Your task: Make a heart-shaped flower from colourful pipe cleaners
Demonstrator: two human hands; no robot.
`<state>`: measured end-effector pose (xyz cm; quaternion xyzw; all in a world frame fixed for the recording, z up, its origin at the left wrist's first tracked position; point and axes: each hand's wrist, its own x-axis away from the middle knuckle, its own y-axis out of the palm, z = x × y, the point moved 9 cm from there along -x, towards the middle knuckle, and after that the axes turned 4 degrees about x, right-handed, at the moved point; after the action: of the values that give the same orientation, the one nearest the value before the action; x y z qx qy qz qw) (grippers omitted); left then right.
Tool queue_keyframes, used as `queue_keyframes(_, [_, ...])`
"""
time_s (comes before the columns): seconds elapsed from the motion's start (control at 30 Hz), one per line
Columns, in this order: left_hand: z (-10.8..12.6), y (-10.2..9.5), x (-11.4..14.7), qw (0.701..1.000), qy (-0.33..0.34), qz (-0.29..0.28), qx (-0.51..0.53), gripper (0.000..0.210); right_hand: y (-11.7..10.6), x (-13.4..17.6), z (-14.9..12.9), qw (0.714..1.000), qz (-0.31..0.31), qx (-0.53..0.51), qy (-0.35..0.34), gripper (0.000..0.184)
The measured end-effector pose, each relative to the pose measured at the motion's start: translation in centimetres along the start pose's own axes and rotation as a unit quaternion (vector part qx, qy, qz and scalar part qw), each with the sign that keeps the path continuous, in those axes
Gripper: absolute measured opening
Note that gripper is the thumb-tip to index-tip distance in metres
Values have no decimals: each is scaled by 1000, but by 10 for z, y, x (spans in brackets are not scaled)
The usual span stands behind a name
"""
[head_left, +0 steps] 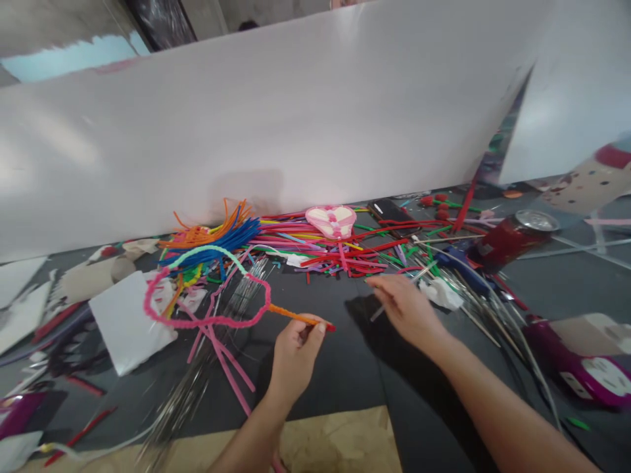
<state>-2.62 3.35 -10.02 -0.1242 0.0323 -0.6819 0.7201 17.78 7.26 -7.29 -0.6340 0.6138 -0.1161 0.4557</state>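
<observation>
Orange fuzz is what our left hand [296,345] pinches: the orange end of a pipe-cleaner chain [207,309], fingers clenched on it just short of a small red tip that pokes out to the right. From that grip the chain runs left over the dark table [345,374], turns pink, and bends into a wide closed outline, with a pale green stretch arching over its top and loose pink stems trailing down beneath. Our right hand [407,309] reaches forward, fingers loosely curled over a thin pale stick [379,312]; the blur keeps us from saying whether it truly grips the stick or only touches it. As far as we can judge, the shape is well begun, its loop joined and several colours linked, while the orange end is not yet fastened to anything and the stems below hang loose. Behind the loop lies a heap of pipe cleaners [315,246] in blue, orange, red and green, with a pink-and-white heart shape [331,220] on top of it. Bundles of thin wire [231,302] lie under the loop, a red can [507,240] lies tipped to the right, and a white board [296,125] walls off the far side.
</observation>
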Motion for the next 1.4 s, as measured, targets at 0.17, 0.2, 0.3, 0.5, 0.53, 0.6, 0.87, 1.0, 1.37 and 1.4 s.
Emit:
queue_keyframes(0.17, [-11,3,-4,988,-69,-12,138,13,-22,-7,57,973,50,221,36,38])
queue_keyframes(0.2, [-13,5,-4,983,-82,-20,166,14,-21,-7,63,968,44,245,39,40])
queue_keyframes(0.3, [-16,9,-3,970,-108,-38,215,17,-19,-5,72,959,35,278,52,41])
queue_keyframes(0.5, [-14,17,-2,970,-111,-92,195,22,-21,-4,75,960,49,275,36,23])
queue_keyframes(0.53, [-15,18,-2,969,-117,-103,191,23,-21,-4,75,961,53,271,34,21])
queue_keyframes(0.6, [-15,19,-1,969,-121,-112,186,23,-22,-4,74,962,62,263,31,19])
queue_keyframes(0.87, [-21,21,-3,962,-133,-128,201,34,-44,-8,43,967,165,192,24,17])
queue_keyframes(1.0, [-26,17,-7,963,-138,-105,206,38,-37,-5,23,984,145,12,98,16])
queue_keyframes(1.37, [-27,19,-9,966,-114,-77,217,35,65,21,-38,964,-135,-207,97,16])
queue_keyframes(1.4, [-28,21,-8,966,-119,-81,214,36,62,21,-38,968,-127,-199,83,16])
